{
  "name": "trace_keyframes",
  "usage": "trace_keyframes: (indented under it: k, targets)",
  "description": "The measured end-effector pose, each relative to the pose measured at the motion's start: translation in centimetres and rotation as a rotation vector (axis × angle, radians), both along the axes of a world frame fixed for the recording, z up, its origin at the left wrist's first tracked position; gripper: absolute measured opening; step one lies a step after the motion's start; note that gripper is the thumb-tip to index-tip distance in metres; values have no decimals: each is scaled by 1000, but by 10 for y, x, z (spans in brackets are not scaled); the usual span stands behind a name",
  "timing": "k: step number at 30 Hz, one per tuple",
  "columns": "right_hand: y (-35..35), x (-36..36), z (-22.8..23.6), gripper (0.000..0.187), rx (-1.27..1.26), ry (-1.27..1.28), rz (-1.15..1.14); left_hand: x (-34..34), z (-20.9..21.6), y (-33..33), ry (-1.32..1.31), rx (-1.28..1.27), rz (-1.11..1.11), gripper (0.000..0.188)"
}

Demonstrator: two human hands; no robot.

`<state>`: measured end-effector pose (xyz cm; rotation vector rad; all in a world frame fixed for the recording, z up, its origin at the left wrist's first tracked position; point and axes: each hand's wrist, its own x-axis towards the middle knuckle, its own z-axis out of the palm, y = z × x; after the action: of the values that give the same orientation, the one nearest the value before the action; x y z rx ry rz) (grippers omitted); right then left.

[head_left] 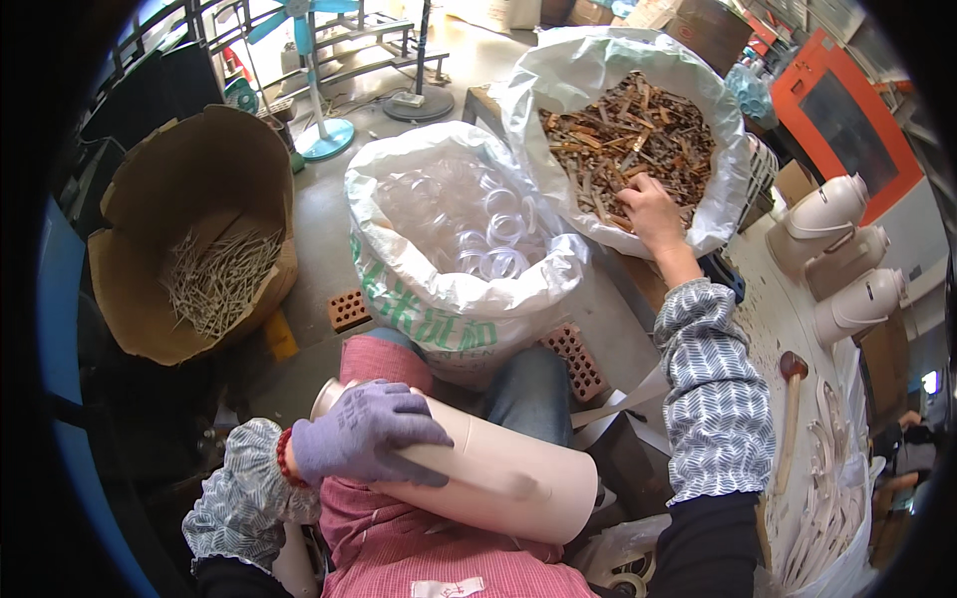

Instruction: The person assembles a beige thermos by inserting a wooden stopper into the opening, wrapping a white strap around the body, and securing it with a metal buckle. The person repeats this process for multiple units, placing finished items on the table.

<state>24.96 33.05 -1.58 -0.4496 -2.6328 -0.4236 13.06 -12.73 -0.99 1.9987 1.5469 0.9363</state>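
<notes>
Across my lap lies a pale pink-cream cylinder, a vacuum flask body (518,483), tilted down to the right. My left hand (369,434), in a purple work glove, is wrapped over its upper left part. My bare right hand (653,214) reaches into a white sack (533,85) full of small brown, rusty-looking strips (643,130). Its fingers are bent and pinched together at the near edge of the pile; what is between them, if anything, is too small to make out. Beside it a second white sack (399,264) holds clear plastic rings (503,229).
At left stands a cardboard drum (130,309) with thin pale sticks (224,284). Finished-looking flasks (857,304) stand on the right-hand table (768,289), near a mallet (791,399) and pale curved strips (822,478). Perforated bricks (573,359) lie by the middle sack; a blue fan (324,140) stands behind.
</notes>
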Motion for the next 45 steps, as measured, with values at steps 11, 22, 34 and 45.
trace_keyframes:
  k: [11, 22, 34, 45]
  targets:
    - [-250, 26, 22, 22, -1099, -133, 512, 26, -20, -70, -39, 99, 165, 58]
    - [-338, 51, 18, 23, -1431, -566, 657, 43, -37, -94, -34, 217, 312, 64]
    - [-342, 54, 17, 29, -1475, -688, 689, 47, -42, -101, -35, 242, 323, 63]
    - [-355, 90, 15, 35, -880, -290, 690, 33, -21, -73, 206, 277, 140, 54]
